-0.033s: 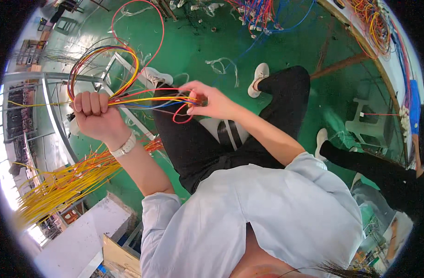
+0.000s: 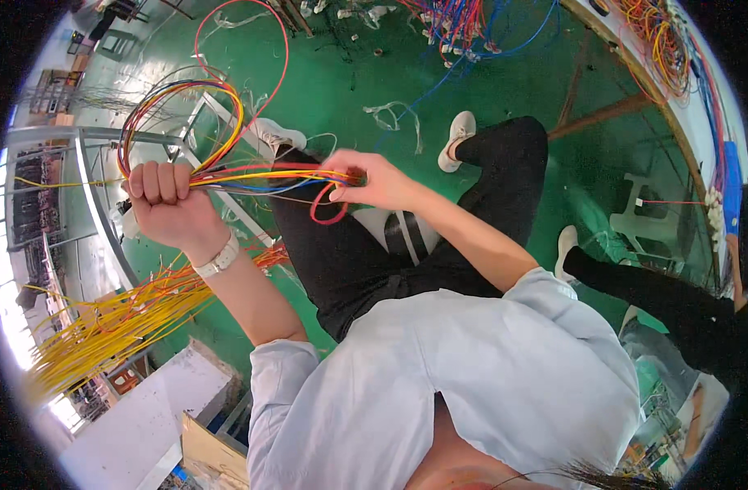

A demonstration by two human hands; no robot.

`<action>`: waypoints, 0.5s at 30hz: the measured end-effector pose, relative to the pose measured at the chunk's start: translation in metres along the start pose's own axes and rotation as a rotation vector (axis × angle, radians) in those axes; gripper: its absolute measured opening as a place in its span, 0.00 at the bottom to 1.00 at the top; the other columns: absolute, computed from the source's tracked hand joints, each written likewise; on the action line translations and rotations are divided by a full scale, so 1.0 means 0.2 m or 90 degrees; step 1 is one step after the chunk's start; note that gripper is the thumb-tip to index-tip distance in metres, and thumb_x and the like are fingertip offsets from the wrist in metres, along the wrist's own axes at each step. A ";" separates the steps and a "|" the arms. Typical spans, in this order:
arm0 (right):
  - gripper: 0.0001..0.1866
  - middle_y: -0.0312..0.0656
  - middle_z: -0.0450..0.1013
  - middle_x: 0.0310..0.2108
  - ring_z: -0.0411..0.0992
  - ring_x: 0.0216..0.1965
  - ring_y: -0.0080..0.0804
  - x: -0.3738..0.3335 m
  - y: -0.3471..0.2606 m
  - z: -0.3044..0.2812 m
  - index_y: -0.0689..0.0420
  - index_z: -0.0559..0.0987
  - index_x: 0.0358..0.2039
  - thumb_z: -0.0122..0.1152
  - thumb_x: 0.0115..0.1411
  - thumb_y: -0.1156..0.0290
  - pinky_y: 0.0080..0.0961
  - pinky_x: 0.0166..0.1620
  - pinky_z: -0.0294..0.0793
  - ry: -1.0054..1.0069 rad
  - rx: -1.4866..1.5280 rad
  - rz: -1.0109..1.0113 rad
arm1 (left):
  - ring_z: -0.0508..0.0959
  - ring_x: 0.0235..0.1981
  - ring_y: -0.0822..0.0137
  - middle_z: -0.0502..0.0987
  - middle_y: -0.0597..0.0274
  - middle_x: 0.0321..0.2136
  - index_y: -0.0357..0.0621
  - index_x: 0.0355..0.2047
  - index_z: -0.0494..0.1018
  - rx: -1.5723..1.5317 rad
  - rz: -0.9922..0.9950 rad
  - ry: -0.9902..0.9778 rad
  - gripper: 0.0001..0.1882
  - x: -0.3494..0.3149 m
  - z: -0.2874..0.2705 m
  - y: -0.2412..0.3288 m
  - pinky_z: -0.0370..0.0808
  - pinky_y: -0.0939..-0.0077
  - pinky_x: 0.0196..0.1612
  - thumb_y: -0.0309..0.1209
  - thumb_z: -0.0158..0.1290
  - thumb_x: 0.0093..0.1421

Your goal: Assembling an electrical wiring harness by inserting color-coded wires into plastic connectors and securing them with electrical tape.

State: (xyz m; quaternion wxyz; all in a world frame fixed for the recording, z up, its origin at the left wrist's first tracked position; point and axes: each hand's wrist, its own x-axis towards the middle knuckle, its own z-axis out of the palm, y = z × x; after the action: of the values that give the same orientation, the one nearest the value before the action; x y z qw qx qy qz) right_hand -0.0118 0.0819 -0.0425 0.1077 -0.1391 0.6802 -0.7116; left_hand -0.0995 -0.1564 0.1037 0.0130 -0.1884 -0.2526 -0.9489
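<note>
My left hand (image 2: 163, 200) is closed in a fist around a bundle of coloured wires (image 2: 264, 175), in yellow, red, blue and dark shades. Above that fist the wires curve round in a loose coil (image 2: 240, 102), and one longer pink-red loop (image 2: 287, 57) rises beyond it. The other end of the bundle runs across to my right hand (image 2: 372, 181), whose thumb and fingers are pinched on the wires. A small red wire loop (image 2: 329, 220) hangs just under these fingers. The wire tips at the right fingers are partly hidden.
Many yellow and orange wires (image 2: 129, 331) lie at the lower left by a metal frame (image 2: 96, 204). Red and blue wires with white connectors (image 2: 464, 41) hang at the top. A wire-laden bench (image 2: 627, 61) and a stool (image 2: 647, 216) stand right, near another person's leg (image 2: 635, 286).
The right fingers have curled in slightly over the wires. The small red loop beneath them has shifted and turned a little. My left hand stays in place.
</note>
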 end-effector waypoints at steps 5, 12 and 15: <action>0.11 0.36 0.74 0.29 0.73 0.33 0.22 -0.04 0.09 -0.07 0.62 0.76 0.35 0.66 0.51 0.74 0.22 0.39 0.73 -0.128 0.062 0.099 | 0.47 0.13 0.79 0.50 0.75 0.14 0.49 0.22 0.59 0.009 0.013 -0.010 0.12 0.02 -0.01 0.10 0.48 0.82 0.17 0.29 0.36 0.65; 0.21 0.32 0.69 0.23 0.67 0.23 0.17 -0.06 0.02 -0.26 0.56 0.68 0.46 0.64 0.53 0.72 0.18 0.28 0.69 -0.011 -0.070 0.113 | 0.47 0.13 0.79 0.50 0.74 0.14 0.49 0.22 0.58 0.000 -0.053 -0.011 0.12 -0.02 -0.06 0.06 0.48 0.81 0.17 0.29 0.36 0.65; 0.24 0.27 0.69 0.22 0.62 0.20 0.11 -0.07 -0.05 -0.31 0.51 0.68 0.52 0.62 0.55 0.73 0.10 0.23 0.63 0.046 0.060 0.149 | 0.48 0.13 0.79 0.50 0.74 0.14 0.49 0.22 0.59 -0.047 -0.055 -0.007 0.12 -0.02 -0.05 0.11 0.48 0.81 0.18 0.29 0.36 0.65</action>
State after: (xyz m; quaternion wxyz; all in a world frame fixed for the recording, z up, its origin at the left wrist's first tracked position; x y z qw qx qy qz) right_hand -0.0198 0.1458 -0.0346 0.1716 -0.0279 0.6608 -0.7301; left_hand -0.0967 -0.1803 0.1043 -0.0362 -0.1828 -0.2251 -0.9564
